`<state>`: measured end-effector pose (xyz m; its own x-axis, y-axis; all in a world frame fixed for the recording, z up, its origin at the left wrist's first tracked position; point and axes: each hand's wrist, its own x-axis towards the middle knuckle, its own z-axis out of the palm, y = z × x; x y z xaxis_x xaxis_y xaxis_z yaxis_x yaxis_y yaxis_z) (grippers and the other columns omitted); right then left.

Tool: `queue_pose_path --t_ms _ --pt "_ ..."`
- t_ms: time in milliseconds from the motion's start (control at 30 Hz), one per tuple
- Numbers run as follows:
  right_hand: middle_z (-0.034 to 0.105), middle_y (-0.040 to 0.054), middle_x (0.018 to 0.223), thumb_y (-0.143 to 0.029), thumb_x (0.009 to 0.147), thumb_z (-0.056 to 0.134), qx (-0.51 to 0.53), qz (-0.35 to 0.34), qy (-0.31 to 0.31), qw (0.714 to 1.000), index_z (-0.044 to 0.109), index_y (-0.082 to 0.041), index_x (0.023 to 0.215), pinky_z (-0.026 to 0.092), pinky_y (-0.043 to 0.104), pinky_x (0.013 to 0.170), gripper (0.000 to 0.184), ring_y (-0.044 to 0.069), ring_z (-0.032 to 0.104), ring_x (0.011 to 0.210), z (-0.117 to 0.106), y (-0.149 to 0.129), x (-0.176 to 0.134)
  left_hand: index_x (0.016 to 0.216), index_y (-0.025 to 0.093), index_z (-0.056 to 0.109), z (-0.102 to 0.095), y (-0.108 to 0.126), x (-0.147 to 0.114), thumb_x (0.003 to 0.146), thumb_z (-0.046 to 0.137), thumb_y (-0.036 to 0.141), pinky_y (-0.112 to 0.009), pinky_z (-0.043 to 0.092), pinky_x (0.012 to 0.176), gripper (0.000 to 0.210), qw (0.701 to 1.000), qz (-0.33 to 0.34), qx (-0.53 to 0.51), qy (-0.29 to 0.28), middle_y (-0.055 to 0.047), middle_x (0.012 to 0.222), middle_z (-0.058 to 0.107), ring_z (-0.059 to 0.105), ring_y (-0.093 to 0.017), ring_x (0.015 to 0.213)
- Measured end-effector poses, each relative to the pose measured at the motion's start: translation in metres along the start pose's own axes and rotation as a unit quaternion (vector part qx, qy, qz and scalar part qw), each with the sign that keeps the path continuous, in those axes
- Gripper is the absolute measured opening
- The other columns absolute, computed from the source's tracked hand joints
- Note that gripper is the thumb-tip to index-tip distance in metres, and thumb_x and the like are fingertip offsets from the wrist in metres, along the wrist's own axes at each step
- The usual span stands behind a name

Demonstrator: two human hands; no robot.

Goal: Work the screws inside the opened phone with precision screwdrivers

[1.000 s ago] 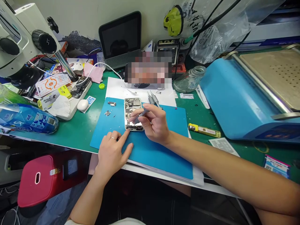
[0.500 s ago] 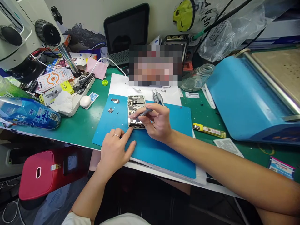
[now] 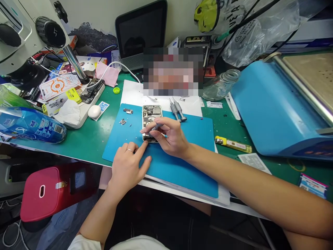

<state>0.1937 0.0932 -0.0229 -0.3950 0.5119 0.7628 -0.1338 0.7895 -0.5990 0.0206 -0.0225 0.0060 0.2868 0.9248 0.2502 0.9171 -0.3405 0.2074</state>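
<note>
An opened phone [image 3: 152,111] with its inner parts bare lies on a blue mat [image 3: 182,172]. My right hand [image 3: 170,137] is closed on a grey screwdriver [image 3: 156,126] and holds it over the lower half of the phone; the fingers hide the tip. My left hand [image 3: 130,161], a ring on one finger, rests on the mat with fingers apart, its index fingertip at the phone's lower left corner. Two more screwdrivers [image 3: 177,109] lie right of the phone. Small metal phone parts [image 3: 127,111] sit to its left.
A yellow utility knife [image 3: 233,144] and a large blue machine [image 3: 257,111] are on the right, a glass jar [image 3: 221,85] behind. At left stand a microscope [image 3: 39,38] and a blue bottle [image 3: 32,125]. A white earbud case [image 3: 94,111] lies near the mat.
My right hand has moved slightly left and down over the phone, with the screwdriver held more upright. My left hand has stayed in place. The view has shifted a little.
</note>
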Motion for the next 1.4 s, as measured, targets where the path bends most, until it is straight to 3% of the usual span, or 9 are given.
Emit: queue_pose_path --t_ms 400,1000,1400 --pt "0.073 0.0021 0.106 -0.016 0.105 0.055 -0.012 -0.002 0.001 1.000 0.037 -0.035 0.148 0.066 0.027 0.072 0.050 0.011 0.071 0.083 0.001 0.001 -0.002 0.143 0.018 0.063 0.001 0.000 0.001 0.107 0.054 0.039 -0.038 0.045 0.074 0.044 1.000 0.000 -0.006 0.003 -0.006 0.094 0.062 0.056 -0.024 0.086" --pt "0.073 0.0036 0.111 -0.015 0.106 0.055 -0.005 -0.002 -0.011 1.000 0.036 -0.034 0.147 0.066 0.027 0.073 0.049 0.013 0.073 0.093 0.000 -0.001 -0.001 0.142 0.019 0.063 0.001 0.000 0.001 0.107 0.052 0.040 -0.037 0.042 0.072 0.042 1.000 0.001 0.002 0.016 -0.007 0.092 0.061 0.055 -0.022 0.083" --pt "0.076 0.0087 0.105 -0.029 0.106 0.057 -0.020 0.075 -0.044 0.996 0.061 -0.023 0.122 0.068 0.031 0.080 0.017 0.015 0.076 0.096 -0.005 -0.009 0.000 0.143 0.021 0.063 0.000 0.000 0.000 0.107 0.051 0.041 -0.036 0.042 0.071 0.043 1.000 -0.004 0.006 0.010 -0.006 0.091 0.061 0.057 -0.022 0.083"
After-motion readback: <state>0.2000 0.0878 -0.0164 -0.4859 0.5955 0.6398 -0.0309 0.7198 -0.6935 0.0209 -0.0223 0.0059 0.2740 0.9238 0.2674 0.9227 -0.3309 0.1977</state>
